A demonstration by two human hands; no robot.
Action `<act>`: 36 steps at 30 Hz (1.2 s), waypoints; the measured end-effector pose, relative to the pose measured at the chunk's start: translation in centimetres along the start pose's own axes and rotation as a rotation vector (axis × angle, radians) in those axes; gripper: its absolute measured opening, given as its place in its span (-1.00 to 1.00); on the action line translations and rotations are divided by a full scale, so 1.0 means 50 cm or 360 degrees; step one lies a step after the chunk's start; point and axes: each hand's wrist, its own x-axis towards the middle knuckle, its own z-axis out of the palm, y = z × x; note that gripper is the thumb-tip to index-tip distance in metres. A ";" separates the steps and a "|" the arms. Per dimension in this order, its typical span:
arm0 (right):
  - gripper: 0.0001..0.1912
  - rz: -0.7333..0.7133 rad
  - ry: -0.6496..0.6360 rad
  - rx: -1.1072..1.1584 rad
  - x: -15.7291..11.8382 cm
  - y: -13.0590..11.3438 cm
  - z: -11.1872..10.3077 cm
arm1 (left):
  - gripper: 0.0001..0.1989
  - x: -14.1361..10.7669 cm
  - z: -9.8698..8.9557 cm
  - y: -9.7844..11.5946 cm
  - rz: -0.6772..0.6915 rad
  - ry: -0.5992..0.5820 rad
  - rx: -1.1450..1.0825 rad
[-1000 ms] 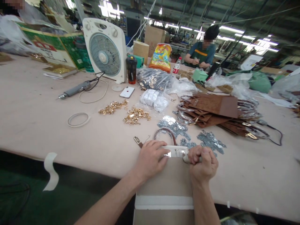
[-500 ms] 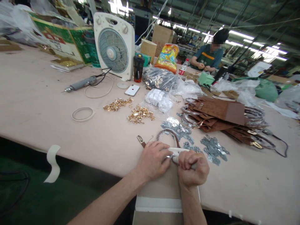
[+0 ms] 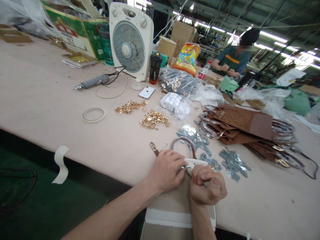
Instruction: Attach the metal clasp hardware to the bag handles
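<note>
A beige handbag (image 3: 172, 201) with white trim lies at the table's front edge, its brown handle (image 3: 190, 144) arching away from me. My left hand (image 3: 168, 170) presses on the bag's top edge, fingers bent together over it. Closed in a fist, my right hand (image 3: 208, 185) grips a pale-handled tool (image 3: 189, 171), its thin end at the bag's top edge beside my left fingertips. The tool's exact kind is hidden by my fingers. Beyond my left hand, a brown strap with a gold clasp (image 3: 153, 147) sticks out.
Metal plates (image 3: 233, 163) and gold fittings (image 3: 154, 119) lie in piles beyond the bag. Brown bags (image 3: 240, 121) are stacked at right. Farther back are a phone (image 3: 146, 92), a tape roll (image 3: 93, 115), an electric screwdriver (image 3: 92, 82), a fan (image 3: 130, 43) and a co-worker (image 3: 231, 60).
The view has shifted slightly, so the tabletop things appear farther right. My right fist has tilted a little with the tool; my left hand keeps its place on the bag.
</note>
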 end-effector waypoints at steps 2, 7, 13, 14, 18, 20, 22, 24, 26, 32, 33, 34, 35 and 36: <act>-0.70 -0.0016 0.0002 -0.0035 0.002 0.002 0.007 | -0.82 0.001 -0.001 0.000 -0.0011 -0.0002 0.0013; -0.73 -0.0038 -0.0007 -0.0138 0.005 0.009 0.020 | -0.82 0.002 -0.001 -0.003 0.0001 0.0006 0.0029; -0.61 0.0111 -0.0059 -0.0326 0.023 0.016 0.031 | -0.88 0.002 0.000 -0.006 0.0024 0.0022 0.0006; -0.60 0.0178 -0.0060 -0.0380 0.027 0.017 0.032 | -0.87 0.002 0.000 -0.006 0.0033 0.0020 0.0002; -0.54 0.0307 -0.0117 -0.0664 0.032 0.019 0.032 | -0.84 -0.001 -0.005 -0.004 0.0068 0.0007 0.0014; -0.53 0.0305 -0.0133 -0.0715 0.031 0.019 0.031 | -0.81 -0.004 -0.007 -0.001 0.0066 0.0001 0.0025; -0.53 0.0344 -0.0135 -0.0624 0.035 0.015 0.028 | -0.72 -0.008 -0.007 0.002 0.0042 0.0020 0.0054; -0.54 0.0367 -0.0079 -0.0446 0.048 0.007 0.024 | -0.62 -0.012 -0.005 0.004 0.0025 0.0055 0.0110; -0.58 0.0359 0.0015 -0.0293 0.071 -0.001 0.019 | -0.57 -0.015 -0.001 0.004 0.0030 0.0070 0.0169; -0.57 0.0731 -0.0010 -0.0108 0.121 0.009 0.023 | -0.60 -0.016 0.001 0.004 0.0077 0.0051 0.0241; -0.55 0.0793 -0.0020 -0.0099 0.122 0.016 0.028 | -0.60 -0.016 0.001 0.004 0.0079 0.0050 0.0249; -0.54 0.0842 -0.0023 -0.0101 0.122 0.024 0.032 | -0.61 -0.015 0.001 0.005 0.0083 0.0047 0.0256; -0.54 0.0881 -0.0025 -0.0109 0.120 0.031 0.036 | -0.62 -0.015 0.001 0.005 0.0087 0.0044 0.0263; -0.53 0.0908 -0.0026 -0.0123 0.119 0.038 0.040 | -0.62 -0.015 0.001 0.005 0.0089 0.0042 0.0271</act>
